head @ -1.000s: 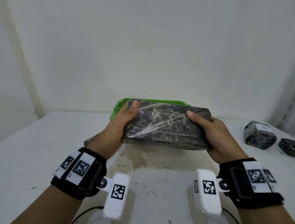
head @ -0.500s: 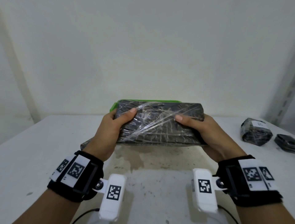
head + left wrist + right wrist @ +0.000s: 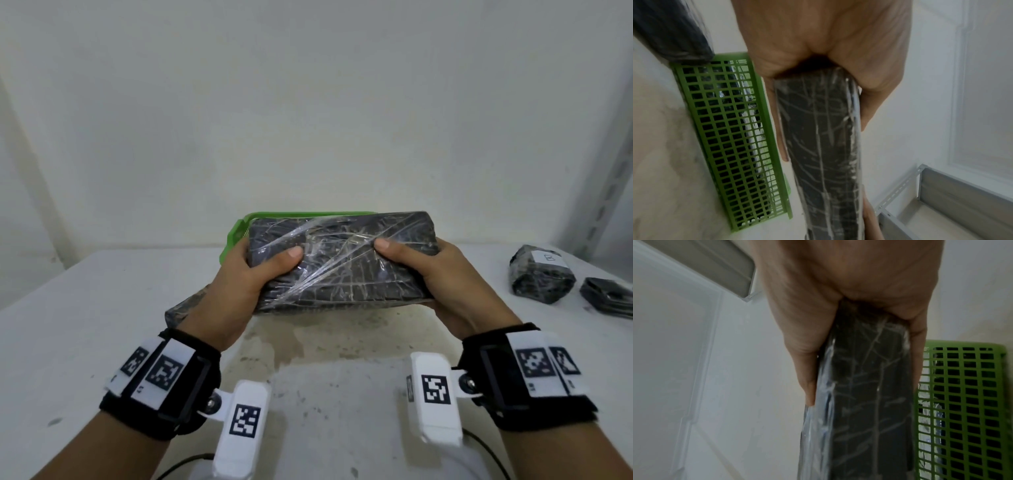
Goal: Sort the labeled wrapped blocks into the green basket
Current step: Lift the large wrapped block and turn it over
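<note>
While both hands point(image 3: 239, 291) clamp the long wrapped block point(image 3: 342, 260), it hides the green basket point(image 3: 236, 233).

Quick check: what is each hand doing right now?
Left hand: grips the left end of the long dark plastic-wrapped block.
Right hand: grips its right end.

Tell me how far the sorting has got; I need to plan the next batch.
Done: wrapped material already shows through the green basket mesh. In hand: both hands, left hand and right hand, grip a long wrapped block in front of it. Left: a labeled small block, a dark bundle, and another block.
</note>
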The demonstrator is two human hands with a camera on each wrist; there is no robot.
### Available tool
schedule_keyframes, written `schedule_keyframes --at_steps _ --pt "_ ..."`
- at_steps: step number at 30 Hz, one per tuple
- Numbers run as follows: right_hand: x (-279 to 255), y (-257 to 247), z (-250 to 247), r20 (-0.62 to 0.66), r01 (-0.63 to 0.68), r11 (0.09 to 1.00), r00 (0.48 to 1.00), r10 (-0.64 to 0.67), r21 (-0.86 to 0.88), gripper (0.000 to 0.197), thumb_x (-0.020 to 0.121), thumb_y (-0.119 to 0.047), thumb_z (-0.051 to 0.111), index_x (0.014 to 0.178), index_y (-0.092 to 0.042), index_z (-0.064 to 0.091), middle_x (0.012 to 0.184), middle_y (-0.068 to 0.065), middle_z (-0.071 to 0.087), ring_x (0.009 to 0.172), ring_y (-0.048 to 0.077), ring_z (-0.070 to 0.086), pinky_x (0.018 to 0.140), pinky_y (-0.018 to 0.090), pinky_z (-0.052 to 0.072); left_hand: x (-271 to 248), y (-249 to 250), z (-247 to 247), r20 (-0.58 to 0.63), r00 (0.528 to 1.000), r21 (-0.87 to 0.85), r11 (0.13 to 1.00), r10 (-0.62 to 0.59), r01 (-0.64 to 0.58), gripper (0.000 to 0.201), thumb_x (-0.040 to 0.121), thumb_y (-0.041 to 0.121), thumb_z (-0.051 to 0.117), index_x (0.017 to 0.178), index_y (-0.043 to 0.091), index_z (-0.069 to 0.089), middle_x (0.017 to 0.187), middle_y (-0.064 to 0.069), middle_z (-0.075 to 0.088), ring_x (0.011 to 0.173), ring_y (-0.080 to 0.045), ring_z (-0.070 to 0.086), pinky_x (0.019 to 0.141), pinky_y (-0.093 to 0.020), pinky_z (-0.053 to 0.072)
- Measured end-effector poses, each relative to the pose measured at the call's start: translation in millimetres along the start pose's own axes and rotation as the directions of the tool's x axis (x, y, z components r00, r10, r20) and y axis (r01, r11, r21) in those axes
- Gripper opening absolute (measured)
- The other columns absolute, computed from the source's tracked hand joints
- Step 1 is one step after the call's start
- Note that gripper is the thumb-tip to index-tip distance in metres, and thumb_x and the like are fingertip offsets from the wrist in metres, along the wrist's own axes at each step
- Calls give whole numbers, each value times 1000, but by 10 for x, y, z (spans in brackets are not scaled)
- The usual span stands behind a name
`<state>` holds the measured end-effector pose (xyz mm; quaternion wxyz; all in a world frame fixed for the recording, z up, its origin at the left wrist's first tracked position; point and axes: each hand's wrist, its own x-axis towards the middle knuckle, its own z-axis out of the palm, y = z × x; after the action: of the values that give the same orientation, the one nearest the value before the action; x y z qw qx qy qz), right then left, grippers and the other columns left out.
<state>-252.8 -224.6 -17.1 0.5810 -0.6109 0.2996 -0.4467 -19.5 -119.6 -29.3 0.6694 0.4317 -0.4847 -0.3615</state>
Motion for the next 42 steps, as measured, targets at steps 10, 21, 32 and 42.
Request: schedule_keyframes --at_steps 10,21,32,42 --pt "1 97 227 -124 194 980 974 -187 42 104 56 -41 97 145 -21 48 134 -2 65 117 16 71 99 42 59 35 9 -7 -187 980 -231 973 -71 26 57 87 23 76 139 9 56 126 -16 71 116 -41 68 95 -58 55" --pt "77 144 221 -286 272 924 938 -193 268 88 68 -38 94 143 -14 54 139 9 64 119 22 71 96 39 60 -37 78 23 134 991 -162 986 -29 51 101 67 41 91 146 1 41 141 -28 56 119 -43 61 84 -51 60" --pt "-26 216 494 179 175 985 969 -171 -3 85 74 -50 83 150 -33 49 137 -8 70 124 17 69 106 44 56 -23 5 160 85 995 -115 991 -59 69 61 98 21 63 154 16 39 138 -13 65 125 -32 64 106 -54 48" --pt "-131 93 430 337 282 949 915 -221 -143 97 72 -2 88 151 -26 39 136 -4 70 124 14 68 103 30 56 -102 -27 98 181 980 381 913 78 -143 96 87 51 73 162 32 17 152 14 50 143 -4 44 119 -36 39"
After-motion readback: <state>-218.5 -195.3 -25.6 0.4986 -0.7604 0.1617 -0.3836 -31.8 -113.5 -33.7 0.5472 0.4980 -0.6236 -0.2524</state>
